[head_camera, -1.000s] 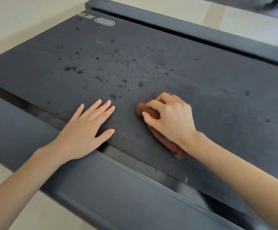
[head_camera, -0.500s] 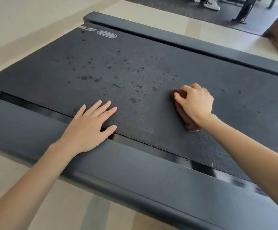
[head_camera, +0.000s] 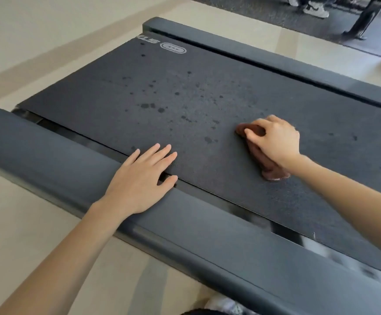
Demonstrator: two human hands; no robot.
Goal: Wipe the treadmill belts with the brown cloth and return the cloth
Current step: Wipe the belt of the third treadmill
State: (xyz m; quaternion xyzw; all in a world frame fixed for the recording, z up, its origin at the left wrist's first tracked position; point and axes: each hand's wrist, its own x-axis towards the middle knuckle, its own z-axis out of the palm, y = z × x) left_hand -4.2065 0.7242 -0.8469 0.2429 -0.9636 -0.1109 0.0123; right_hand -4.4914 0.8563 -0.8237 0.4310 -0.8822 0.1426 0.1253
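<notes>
Brown cloth [head_camera: 267, 163], one, gripped under curled right hand [head_camera: 276, 139] on belt [head_camera: 139, 92]; left hand [head_camera: 143, 180] flat, fingers spread.

Pale beige smooth floor [head_camera: 37, 37] with a darker tan stripe; far off, a dark speckled rubber mat [head_camera: 287, 12] under white sneakers [head_camera: 316, 10].

Open belt [head_camera: 162, 92] ahead of both hands, only raised side rails [head_camera: 276, 62] along its edges.
</notes>
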